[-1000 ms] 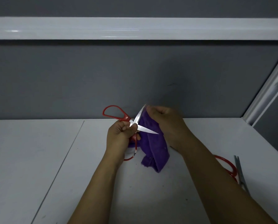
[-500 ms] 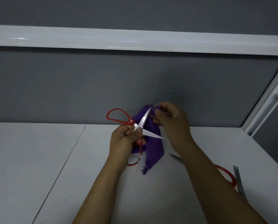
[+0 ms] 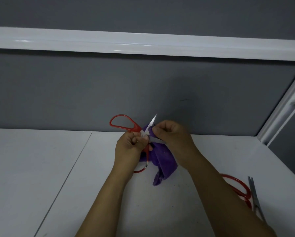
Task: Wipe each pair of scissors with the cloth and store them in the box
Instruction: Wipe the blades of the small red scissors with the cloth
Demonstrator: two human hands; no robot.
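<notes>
My left hand (image 3: 128, 147) grips a pair of red-handled scissors (image 3: 124, 125) at the pivot, held above the white table with the blades spread apart. One blade points up and right, the other runs right under my right hand. My right hand (image 3: 170, 134) pinches a purple cloth (image 3: 162, 161) against the blades near the pivot; the rest of the cloth hangs down toward the table. The box is not in view.
More scissors lie on the white table (image 3: 40, 168) at the right: red handle loops (image 3: 239, 187) partly hidden by my right forearm, and a grey metal pair (image 3: 254, 192) beside them. A grey partition wall (image 3: 143, 91) stands right behind the table.
My right hand slid with the cloth from the tip of the upper blade down toward the pivot. The view has tilted slightly upward.
</notes>
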